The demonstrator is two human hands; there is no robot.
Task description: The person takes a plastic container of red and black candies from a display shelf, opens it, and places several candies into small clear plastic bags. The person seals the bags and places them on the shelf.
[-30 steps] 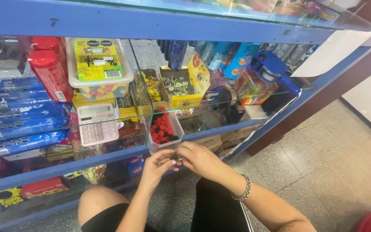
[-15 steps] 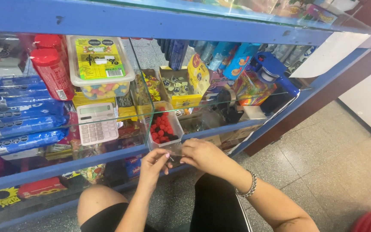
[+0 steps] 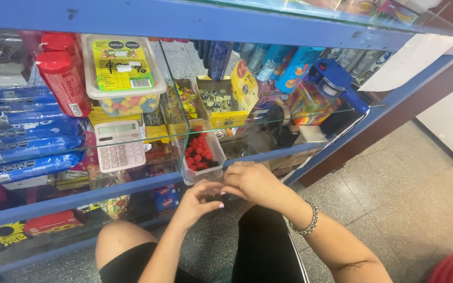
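Speckled grey floor tiles (image 3: 410,194) run beneath a blue-framed glass display case (image 3: 268,31), photographed from my head camera as I crouch in front of it. I have both hands together just below the front edge of the glass shelf (image 3: 289,118). My left hand (image 3: 197,202) is cupped, its fingers (image 3: 213,205) curled inward; my right hand (image 3: 252,181) lies over it, fingertips bent down to meet the left ones. Whether anything is pinched between them I cannot tell, since the fingers hide that spot. Just above my fingertips, resting at the shelf's front edge, is a clear plastic tub of red and dark sweets (image 3: 199,152). Left of the fingers and higher, a white calculator (image 3: 119,145) lies on the glass, with a lidded tub of coloured candies (image 3: 124,73) behind it and red canisters (image 3: 61,78) beside that. Blue biscuit packets (image 3: 27,141) are stacked far left. A beaded bracelet (image 3: 305,222) circles my right wrist.
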